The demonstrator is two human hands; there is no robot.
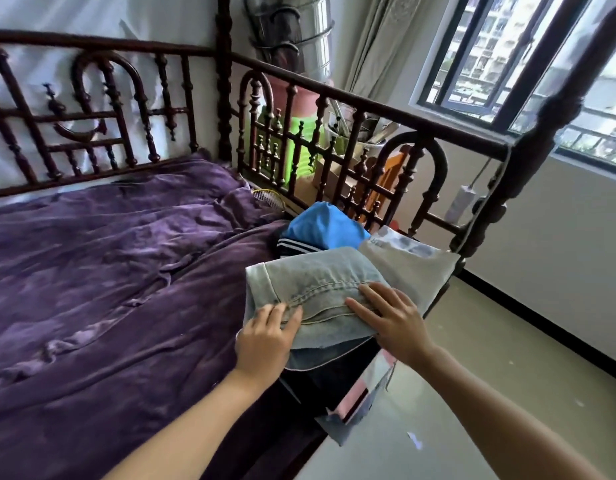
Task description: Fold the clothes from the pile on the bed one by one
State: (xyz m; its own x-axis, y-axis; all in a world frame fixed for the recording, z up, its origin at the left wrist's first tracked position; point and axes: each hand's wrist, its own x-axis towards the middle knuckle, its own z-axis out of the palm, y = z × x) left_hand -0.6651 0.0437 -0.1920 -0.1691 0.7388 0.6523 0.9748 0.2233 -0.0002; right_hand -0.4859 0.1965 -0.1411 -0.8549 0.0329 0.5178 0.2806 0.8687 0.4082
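Behind the dark turned-wood bed rail [334,129], a pale bucket [363,142] is holding long utensils too blurred to name. A stack of bright green plastic pieces [299,147] is standing just beside it.

On the near side of the rail, at the right edge of the rumpled purple bedspread [109,271], the folded light-blue denim garment [313,289] is lying on top of a heap of clothes. The left hand [265,337] is resting flat on its near left corner, fingers straight and close together. The right hand [389,320] is pressing on its right side with fingers straight and slightly spread.

A bright blue garment [325,226] and a dark garment with white stripes [292,244] are sitting behind the denim. A folded beige garment [410,271] is touching its right side. A white power strip [460,200] is hanging by the bedpost.
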